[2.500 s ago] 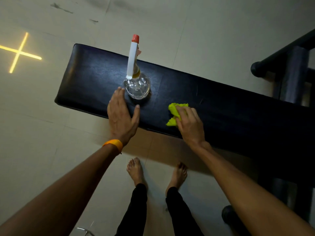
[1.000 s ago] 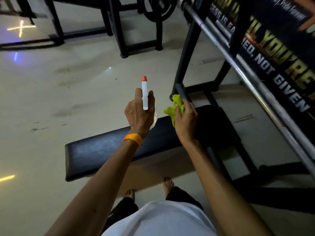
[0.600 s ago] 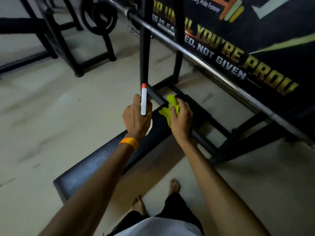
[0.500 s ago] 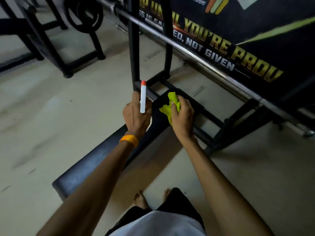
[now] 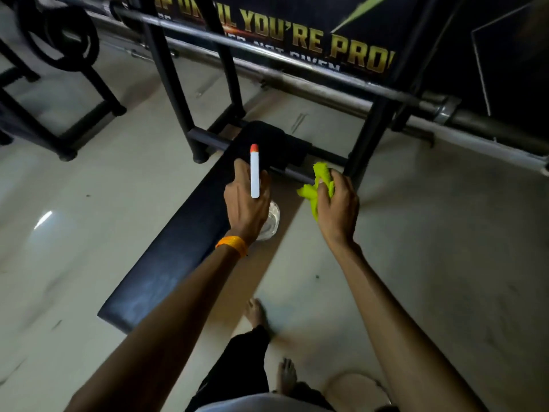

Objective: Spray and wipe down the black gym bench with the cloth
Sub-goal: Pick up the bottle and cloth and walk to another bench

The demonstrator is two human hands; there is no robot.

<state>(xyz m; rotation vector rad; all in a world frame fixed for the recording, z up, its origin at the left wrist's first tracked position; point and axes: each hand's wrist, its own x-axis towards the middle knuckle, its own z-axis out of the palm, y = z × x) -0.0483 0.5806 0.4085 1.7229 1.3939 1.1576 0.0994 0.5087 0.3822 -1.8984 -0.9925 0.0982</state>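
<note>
Floor lies open along both long edges of the bench, while rack posts and a barbell crowd its far end. Your left hand grips the spray bottle above the bench's black, faintly glossy top; your right hand clutches the bunched yellow-green cloth just past the right edge.

My head-worn camera faces forward and steeply down: bench close, mid-frame; barbell across the top; feet below.
</note>
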